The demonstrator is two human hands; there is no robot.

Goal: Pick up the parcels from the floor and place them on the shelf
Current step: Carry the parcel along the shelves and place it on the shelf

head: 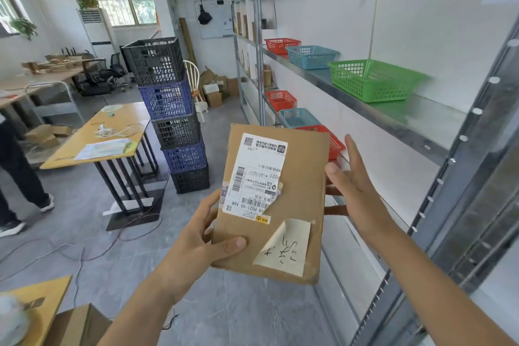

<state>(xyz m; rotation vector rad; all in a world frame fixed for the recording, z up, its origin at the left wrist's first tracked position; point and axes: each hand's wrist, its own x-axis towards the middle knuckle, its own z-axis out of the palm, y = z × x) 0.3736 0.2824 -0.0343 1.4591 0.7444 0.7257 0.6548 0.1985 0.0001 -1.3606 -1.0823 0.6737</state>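
Note:
A flat brown cardboard parcel (300, 199) with a white shipping label and a peeling yellow note is held up in front of me, above the floor. My left hand (202, 239) grips its lower left corner, thumb on top and fingers underneath. My right hand (351, 185) is at the parcel's right edge, thumb by the edge and some fingers reaching under it, index finger raised. The metal shelf (407, 121) runs along the right wall, just beyond the parcel.
On the shelf stand green (373, 80), blue (310, 56) and red (280, 45) baskets, with more baskets on the level below. A stack of crates (174, 112) and a wooden table (112, 132) are to the left. A person's legs (16, 177) are at far left. Cables lie on the floor.

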